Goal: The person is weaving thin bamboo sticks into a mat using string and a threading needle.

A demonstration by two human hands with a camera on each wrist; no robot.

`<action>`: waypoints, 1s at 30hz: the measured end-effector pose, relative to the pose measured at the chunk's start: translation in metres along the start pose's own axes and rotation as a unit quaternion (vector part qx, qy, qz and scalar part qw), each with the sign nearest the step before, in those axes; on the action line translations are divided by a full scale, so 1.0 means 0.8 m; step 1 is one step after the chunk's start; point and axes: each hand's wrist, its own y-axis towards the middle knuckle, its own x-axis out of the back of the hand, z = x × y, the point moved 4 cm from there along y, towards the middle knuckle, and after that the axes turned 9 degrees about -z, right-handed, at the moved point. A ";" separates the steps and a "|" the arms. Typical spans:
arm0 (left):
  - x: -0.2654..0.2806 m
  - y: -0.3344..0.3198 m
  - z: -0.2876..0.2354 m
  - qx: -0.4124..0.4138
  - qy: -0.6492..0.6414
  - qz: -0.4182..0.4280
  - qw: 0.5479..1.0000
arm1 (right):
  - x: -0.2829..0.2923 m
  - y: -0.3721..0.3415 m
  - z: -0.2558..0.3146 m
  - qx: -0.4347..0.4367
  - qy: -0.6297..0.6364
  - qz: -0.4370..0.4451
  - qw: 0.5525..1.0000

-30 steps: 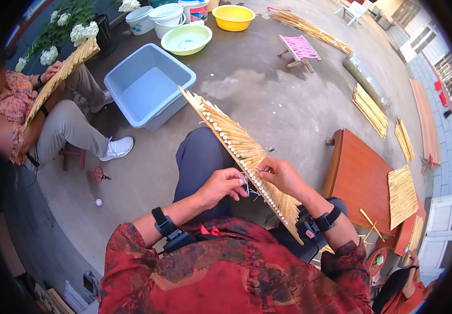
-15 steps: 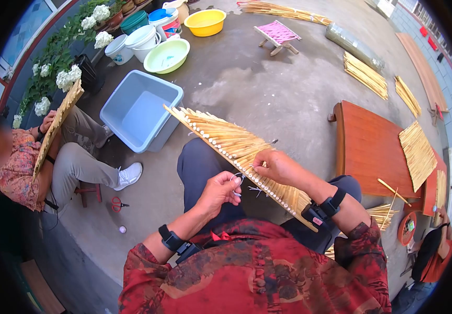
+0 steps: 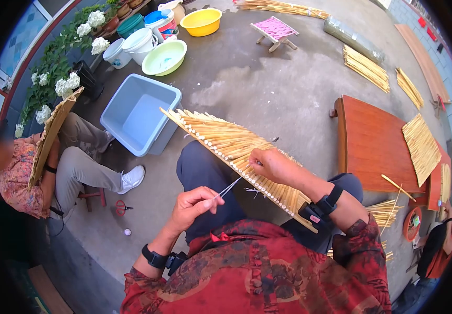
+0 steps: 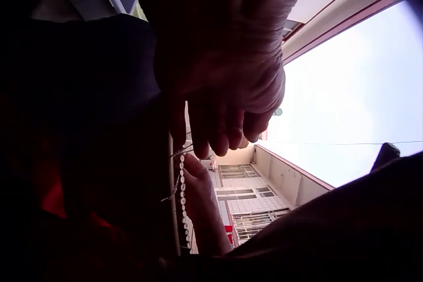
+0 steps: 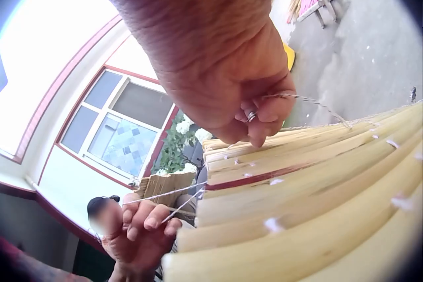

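A mat of pale stalks [image 3: 220, 137], sewn side by side with white stitches, lies slanted across the lap, cut ends along its near edge. My left hand [image 3: 194, 206] is off that edge to the left, pinching white string [image 3: 229, 187] that runs taut to the mat. Over the mat's upper face, my right hand [image 3: 273, 165] has its fingers curled. In the right wrist view, a twisted thread [image 5: 317, 101] passes from the right hand's fingers to the mat, and a ring shows on one finger. The left wrist view is mostly dark, the left hand [image 4: 225, 90] in shadow.
To the left, a person [image 3: 24, 165] sits holding another stalk mat [image 3: 53, 137]. A blue tub [image 3: 159, 137] stands ahead; scissors [image 3: 122, 208] lie on the ground. At right, a low wooden table [image 3: 375, 152] bears a stalk mat [image 3: 422, 150]. Stalk bundles [image 3: 366, 68] lie beyond.
My left hand has drawn away from the mat's edge, left and down, and the string has pulled straight. The right hand stays over the mat, its fingers more curled. The head view has shifted.
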 end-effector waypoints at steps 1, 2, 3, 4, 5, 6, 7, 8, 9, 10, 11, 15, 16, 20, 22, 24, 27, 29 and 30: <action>-0.002 -0.001 -0.001 0.022 0.039 0.014 0.999 | 0.000 -0.001 -0.001 0.006 -0.006 0.005 1.000; -0.005 0.002 -0.005 0.022 0.038 0.015 0.999 | 0.001 -0.002 -0.004 0.005 -0.006 0.004 1.000; -0.015 0.006 -0.014 -0.068 0.183 0.087 0.977 | 0.000 -0.003 -0.006 0.011 -0.009 0.007 1.000; -0.026 0.007 -0.021 -0.156 0.322 0.157 0.921 | -0.001 -0.004 -0.006 0.017 -0.011 0.009 1.000; -0.038 0.006 -0.025 -0.229 0.425 0.199 0.853 | 0.001 -0.006 -0.006 0.016 -0.011 0.010 1.000; -0.041 0.002 -0.021 -0.228 0.425 0.197 0.853 | 0.004 -0.006 -0.004 0.013 0.013 0.022 1.000; -0.031 0.000 -0.004 -0.022 0.285 0.136 0.948 | 0.007 -0.005 -0.004 0.011 0.037 0.034 0.999; -0.024 -0.007 0.016 0.184 0.123 0.067 0.973 | 0.009 -0.004 -0.011 0.014 0.036 0.034 0.999; -0.016 -0.010 0.023 0.194 -0.001 0.070 0.979 | 0.008 -0.004 -0.017 0.048 0.041 0.034 0.997; -0.017 -0.011 0.023 0.195 -0.001 0.069 0.978 | 0.010 -0.004 -0.011 0.082 0.046 0.035 0.995; -0.020 -0.010 0.018 0.164 -0.151 0.039 0.974 | 0.011 -0.005 -0.007 0.082 0.049 0.035 0.995; -0.033 0.004 0.005 0.057 -0.322 -0.063 0.943 | 0.016 -0.006 -0.009 -0.060 0.067 0.092 0.992; -0.031 0.007 0.002 0.020 -0.334 -0.099 0.937 | 0.014 -0.007 -0.010 -0.085 0.081 0.099 0.988; -0.042 0.022 -0.001 -0.060 -0.144 -0.071 0.985 | 0.007 -0.011 -0.011 -0.117 0.130 0.096 0.980; -0.041 0.027 0.004 -0.103 -0.015 -0.049 0.993 | 0.006 -0.012 -0.012 -0.119 0.144 0.092 0.978; -0.048 0.030 -0.009 -0.170 0.423 -0.091 0.885 | 0.005 -0.013 -0.015 -0.117 0.146 0.085 0.979; -0.052 0.026 -0.016 -0.190 0.561 -0.115 0.798 | 0.002 -0.014 -0.021 -0.112 0.152 0.076 0.979; -0.053 0.018 -0.015 -0.184 0.595 -0.129 0.771 | 0.003 -0.016 -0.019 -0.110 0.157 0.075 0.979; -0.051 0.015 -0.014 -0.146 0.624 -0.130 0.756 | 0.008 -0.015 -0.016 -0.090 0.119 0.069 0.986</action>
